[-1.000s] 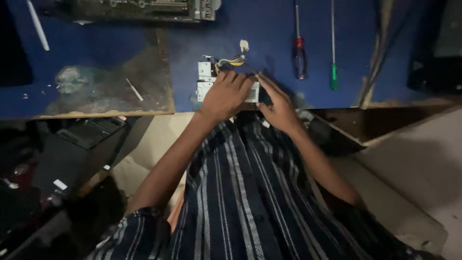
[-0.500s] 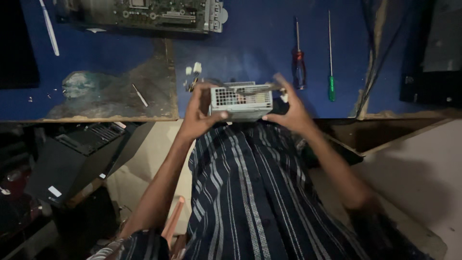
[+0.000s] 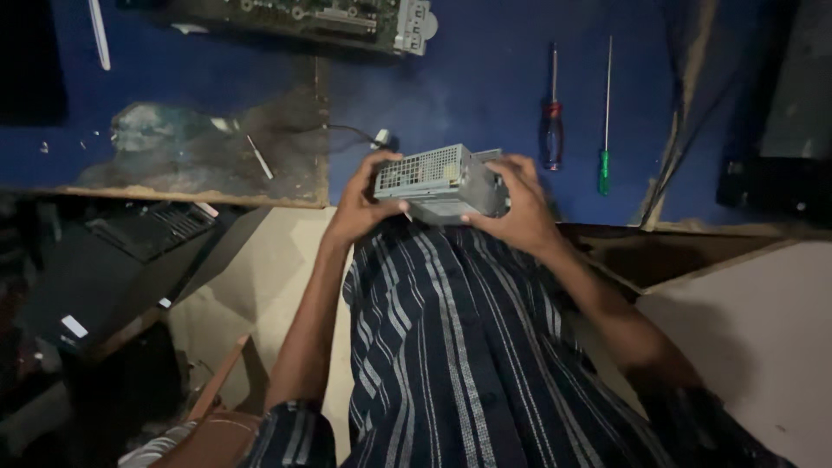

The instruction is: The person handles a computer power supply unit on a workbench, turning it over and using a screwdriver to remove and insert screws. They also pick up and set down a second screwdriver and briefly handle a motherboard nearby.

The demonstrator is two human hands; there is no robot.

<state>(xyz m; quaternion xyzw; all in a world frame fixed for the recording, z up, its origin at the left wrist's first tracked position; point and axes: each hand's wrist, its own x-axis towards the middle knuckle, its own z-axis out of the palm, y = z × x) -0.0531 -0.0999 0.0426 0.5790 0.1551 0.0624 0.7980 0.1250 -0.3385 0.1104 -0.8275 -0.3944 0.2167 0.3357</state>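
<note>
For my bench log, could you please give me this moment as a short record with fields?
Held item: grey metal power supply unit, vented side up, lifted off the table
Left hand: left hand gripping the unit's left end
Right hand: right hand gripping its right end
Surface: blue worktable, worn patch at left
Tools: red-handled screwdriver and green-handled screwdriver lying right of the hands
Far edge: circuit board
Cable: thin wire with white connector beside the left hand

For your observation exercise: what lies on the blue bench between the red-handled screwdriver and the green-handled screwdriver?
In the head view, nothing: bare blue bench separates the red-handled screwdriver from the green-handled screwdriver.
</note>
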